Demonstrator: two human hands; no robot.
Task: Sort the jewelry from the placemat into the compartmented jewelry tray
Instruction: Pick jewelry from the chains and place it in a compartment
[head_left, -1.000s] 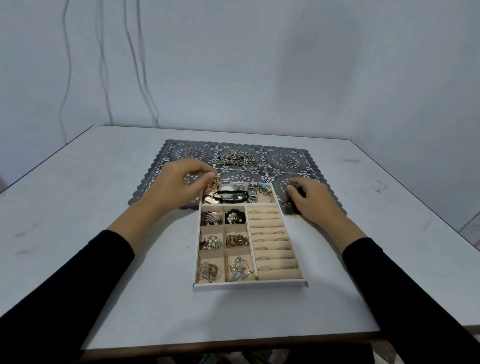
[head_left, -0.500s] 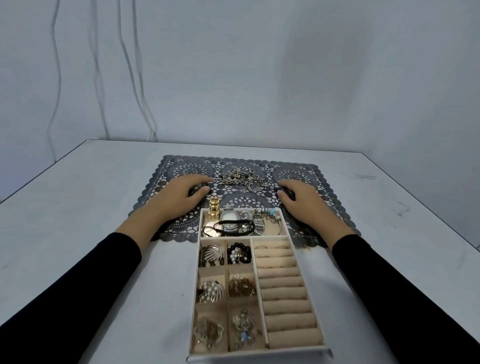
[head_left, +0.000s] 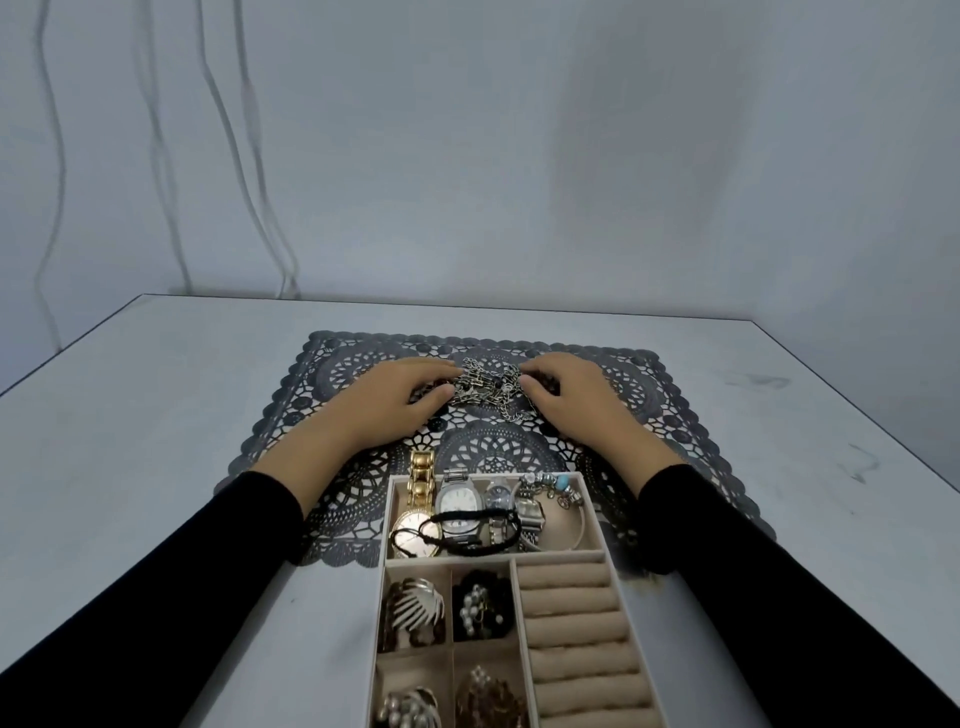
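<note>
Silver metal links lie heaped as a tangle of chains on the far middle of the dark lace placemat. It sits beyond the jewelry tray, whose far end overlaps the mat on the pale desk.

In the head view, the left hand and the right hand flank the heap. Each grip is closed on it, with thumb and curled fingers pinching its nearest edge.

The chains will probably handle as light, limp and slippery, prone to trail, snag and knot. The best hold looks to be gathering the whole bundle from both sides and underneath, rather than lifting one strand.

The tray's wide far compartment holds watches and a beaded bracelet.
</note>
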